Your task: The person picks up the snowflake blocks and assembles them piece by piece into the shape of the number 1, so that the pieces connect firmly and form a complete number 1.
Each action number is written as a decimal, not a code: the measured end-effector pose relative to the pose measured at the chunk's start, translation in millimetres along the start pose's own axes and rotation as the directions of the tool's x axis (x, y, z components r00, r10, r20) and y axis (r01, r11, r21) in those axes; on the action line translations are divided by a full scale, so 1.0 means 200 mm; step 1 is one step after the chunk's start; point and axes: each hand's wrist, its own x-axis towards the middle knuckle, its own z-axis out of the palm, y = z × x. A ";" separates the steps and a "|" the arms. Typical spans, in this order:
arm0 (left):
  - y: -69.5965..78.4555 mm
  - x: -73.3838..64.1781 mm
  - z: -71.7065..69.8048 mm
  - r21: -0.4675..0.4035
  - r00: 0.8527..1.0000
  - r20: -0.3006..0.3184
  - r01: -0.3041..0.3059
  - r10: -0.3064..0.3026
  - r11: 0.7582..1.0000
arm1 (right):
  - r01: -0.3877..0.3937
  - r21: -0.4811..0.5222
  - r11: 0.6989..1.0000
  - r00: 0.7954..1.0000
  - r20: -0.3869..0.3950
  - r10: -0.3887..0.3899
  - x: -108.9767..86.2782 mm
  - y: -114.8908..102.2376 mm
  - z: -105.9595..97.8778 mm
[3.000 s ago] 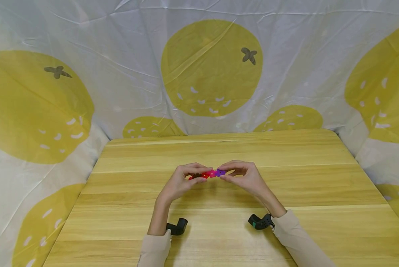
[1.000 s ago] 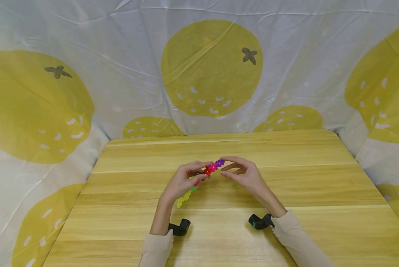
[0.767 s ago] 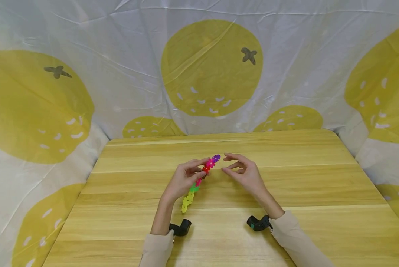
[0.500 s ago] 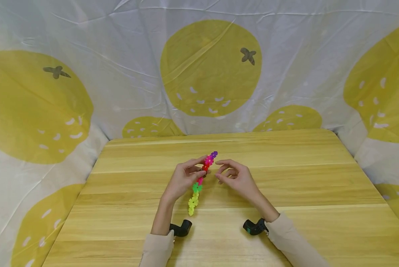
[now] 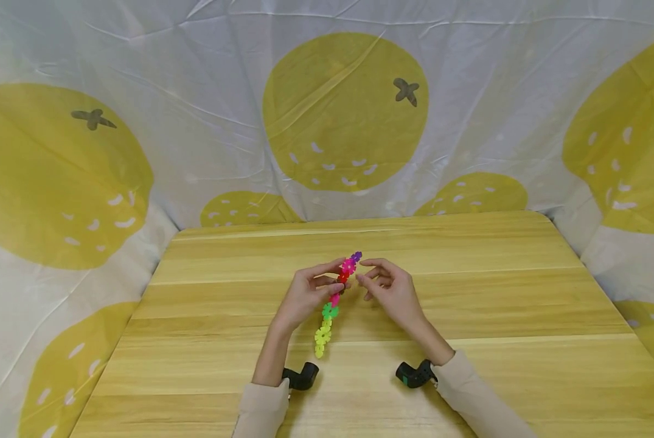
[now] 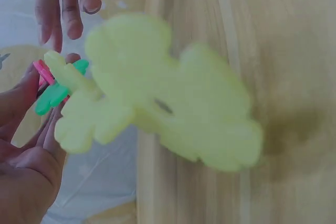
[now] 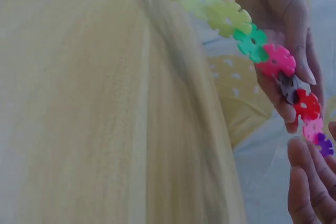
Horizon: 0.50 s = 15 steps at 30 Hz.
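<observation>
My left hand (image 5: pixel 307 292) pinches a chain of flower-shaped plastic interlocking discs (image 5: pixel 330 311) near its dark disc (image 7: pixel 287 87). The chain hangs tilted above the table, with yellow discs (image 5: pixel 323 336) at its lower end. Above them come a green disc (image 7: pixel 252 42) and a pink one (image 7: pixel 276 60). Past the fingers are a red disc (image 7: pixel 307 105), a pink disc (image 5: pixel 348 266) and, at the upper tip, a purple disc (image 5: pixel 356 257). Loosely bent, the fingers of my right hand (image 5: pixel 395 289) are close beside the purple end; whether they touch it I cannot tell.
Below the hands lies a wooden table (image 5: pixel 222 334). A pale cloth (image 5: pixel 212 121) with large yellow fruit prints hangs behind it and along its sides. Black wrist devices (image 5: pixel 414 374) stick out from both sleeves over the table.
The right hand has let go of the purple end, moved off, then come back beside it. In the left hand, the chain has swung from nearly level to steep, its yellow end toward the body.
</observation>
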 end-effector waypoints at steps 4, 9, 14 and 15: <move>0.01 -0.01 -0.01 0.050 0.999 0.049 -0.002 -0.001 0.999 | -0.024 0.022 0.999 0.998 0.053 0.023 0.02 0.00 -0.05; 0.01 -0.02 -0.01 0.090 0.997 0.077 -0.012 0.005 0.996 | 0.003 0.020 1.000 0.990 0.140 -0.006 0.02 0.01 -0.07; 0.00 -0.01 -0.02 0.080 0.997 0.072 -0.017 0.012 0.997 | 0.046 0.021 0.999 0.989 0.143 -0.048 0.02 0.01 -0.08; 0.00 -0.01 -0.02 0.071 0.997 0.073 -0.019 0.014 0.997 | 0.050 0.027 0.998 0.989 0.141 -0.053 0.02 0.02 -0.08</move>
